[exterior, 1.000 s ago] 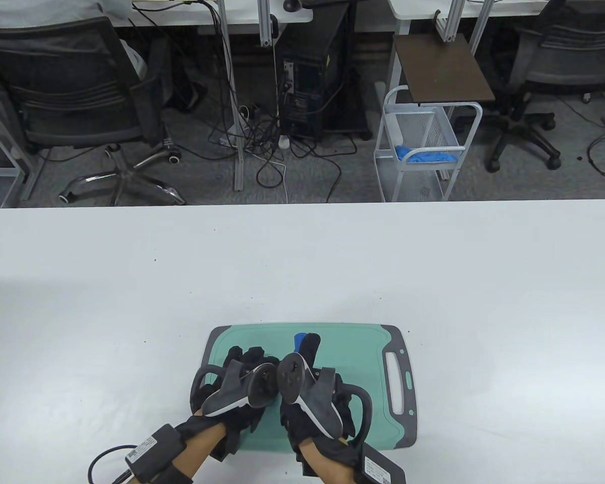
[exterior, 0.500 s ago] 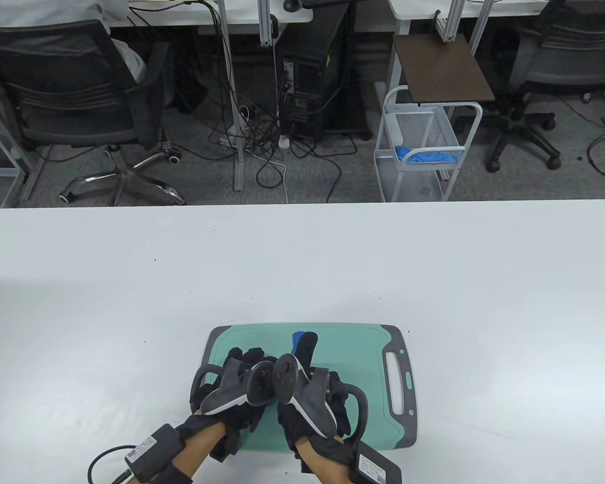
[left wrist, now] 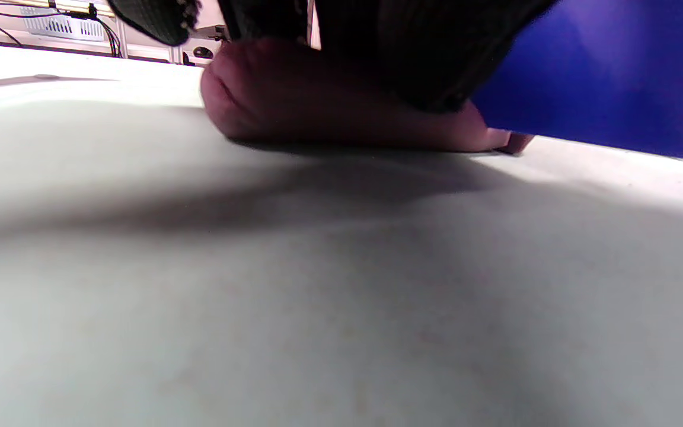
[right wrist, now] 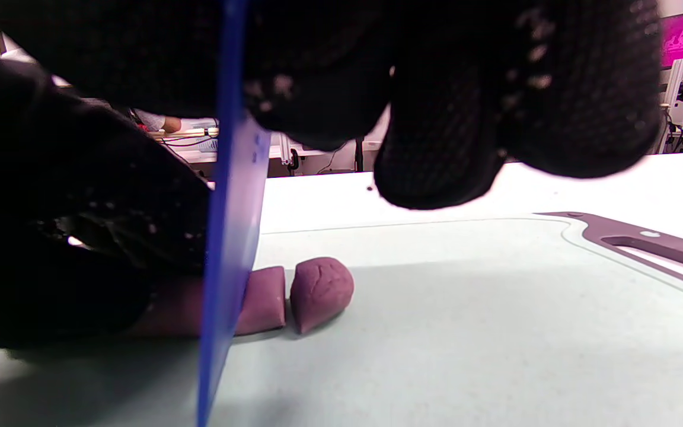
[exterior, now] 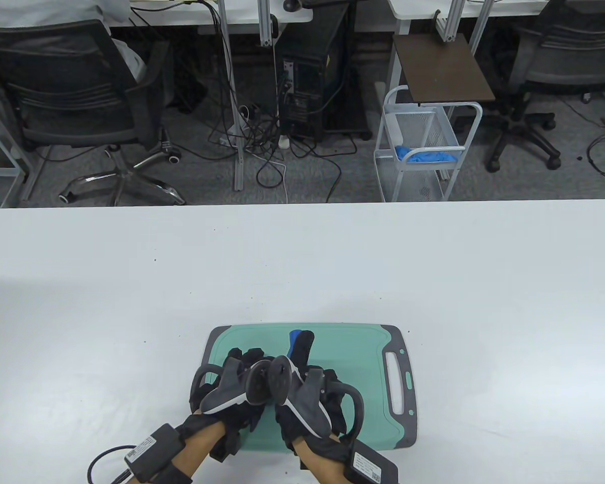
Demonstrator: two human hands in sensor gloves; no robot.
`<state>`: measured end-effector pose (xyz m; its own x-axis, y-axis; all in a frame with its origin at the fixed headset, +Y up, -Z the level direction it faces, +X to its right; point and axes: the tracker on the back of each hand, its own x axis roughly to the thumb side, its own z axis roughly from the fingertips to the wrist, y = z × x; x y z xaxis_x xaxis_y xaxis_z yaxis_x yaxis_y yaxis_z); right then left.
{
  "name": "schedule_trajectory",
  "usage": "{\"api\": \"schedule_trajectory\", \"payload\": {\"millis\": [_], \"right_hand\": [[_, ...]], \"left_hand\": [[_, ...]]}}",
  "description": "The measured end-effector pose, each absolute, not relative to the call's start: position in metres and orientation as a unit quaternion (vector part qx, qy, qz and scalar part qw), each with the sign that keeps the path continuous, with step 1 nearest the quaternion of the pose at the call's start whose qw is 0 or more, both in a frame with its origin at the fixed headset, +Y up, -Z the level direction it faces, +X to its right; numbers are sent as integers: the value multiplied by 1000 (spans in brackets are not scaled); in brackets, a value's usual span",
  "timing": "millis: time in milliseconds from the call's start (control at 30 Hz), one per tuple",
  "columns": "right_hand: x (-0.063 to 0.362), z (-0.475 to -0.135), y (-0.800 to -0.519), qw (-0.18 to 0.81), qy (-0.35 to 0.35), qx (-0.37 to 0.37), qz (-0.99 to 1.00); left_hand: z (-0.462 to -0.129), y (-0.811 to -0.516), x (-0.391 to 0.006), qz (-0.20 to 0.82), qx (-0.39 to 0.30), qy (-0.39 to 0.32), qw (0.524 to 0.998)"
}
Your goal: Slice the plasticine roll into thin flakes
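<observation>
Plasticine, a purple-brown roll (right wrist: 258,299), lies on the green cutting board (exterior: 363,353) so the cuts land on the board, not the tabletop (exterior: 433,262). One rounded end piece (right wrist: 322,292) sits just beside the roll, already off. The left hand (exterior: 237,383) presses down on the roll, seemingly to steady it. The right hand (exterior: 307,398) grips a thin blue blade (right wrist: 232,237), held upright across the roll.

black mesh gloves, grey trackers, bare forearms
</observation>
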<state>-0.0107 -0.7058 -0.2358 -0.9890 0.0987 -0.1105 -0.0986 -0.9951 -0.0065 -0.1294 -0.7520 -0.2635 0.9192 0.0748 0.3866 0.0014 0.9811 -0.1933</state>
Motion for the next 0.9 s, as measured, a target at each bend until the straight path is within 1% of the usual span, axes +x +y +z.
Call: {"api": "schedule_trajectory", "payload": {"millis": [567,900], "right_hand": [[-13,-236,-708,43,-12,-46,998],[-17,-236,-713,32,-31,-33,998]], "left_hand": [[-264,-753,-131,32,-108,-199,973],[-266,-752,-133,36,-109,-199,973]]}}
